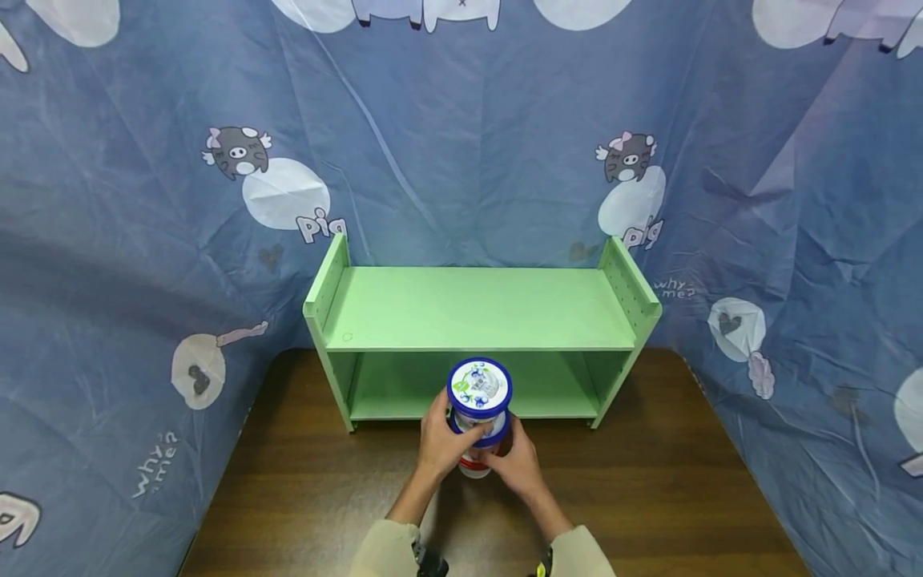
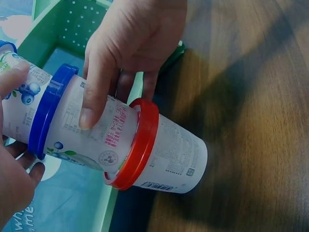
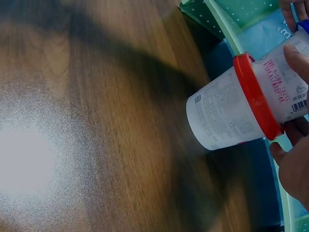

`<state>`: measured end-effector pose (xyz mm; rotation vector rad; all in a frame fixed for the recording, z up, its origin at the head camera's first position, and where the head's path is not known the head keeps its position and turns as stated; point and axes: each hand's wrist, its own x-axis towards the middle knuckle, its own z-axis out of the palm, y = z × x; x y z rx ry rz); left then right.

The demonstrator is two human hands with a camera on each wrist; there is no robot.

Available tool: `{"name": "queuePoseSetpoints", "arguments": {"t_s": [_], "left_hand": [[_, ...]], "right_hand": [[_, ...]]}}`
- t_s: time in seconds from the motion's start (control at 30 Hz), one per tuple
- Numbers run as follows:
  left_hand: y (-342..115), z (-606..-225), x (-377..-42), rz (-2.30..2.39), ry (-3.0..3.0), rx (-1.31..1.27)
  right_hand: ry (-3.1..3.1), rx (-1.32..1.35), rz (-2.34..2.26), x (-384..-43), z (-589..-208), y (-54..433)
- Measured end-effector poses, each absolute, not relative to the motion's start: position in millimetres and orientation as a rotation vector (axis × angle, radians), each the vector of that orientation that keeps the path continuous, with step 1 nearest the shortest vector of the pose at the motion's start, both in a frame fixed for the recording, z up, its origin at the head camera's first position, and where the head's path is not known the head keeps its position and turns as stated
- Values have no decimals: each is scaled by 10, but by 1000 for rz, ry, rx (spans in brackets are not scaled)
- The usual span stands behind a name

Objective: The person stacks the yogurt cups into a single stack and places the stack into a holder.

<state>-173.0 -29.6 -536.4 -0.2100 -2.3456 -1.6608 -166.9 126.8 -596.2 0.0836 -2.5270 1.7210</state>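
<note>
Left hand (image 1: 442, 442), right hand (image 1: 519, 465) grip stacked tubs (image 2: 96, 140) near shelf edge (image 1: 479, 349).

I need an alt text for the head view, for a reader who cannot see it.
A stack of three lidded tubs is in the grip of a person's left hand and right hand, before a green two-level shelf on a brown table; two upper lids are blue, the lowest red. A blue cloth with cartoon pigs hangs behind.
</note>
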Motion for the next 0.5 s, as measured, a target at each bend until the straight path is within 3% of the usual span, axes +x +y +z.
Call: {"name": "queuePoseSetpoints", "arguments": {"t_s": [0.5], "left_hand": [[-356, -5431, -1704, -1729, -2428, -180]], "right_hand": [[-2498, 136, 1741, -1621, -5942, 1494]]}}
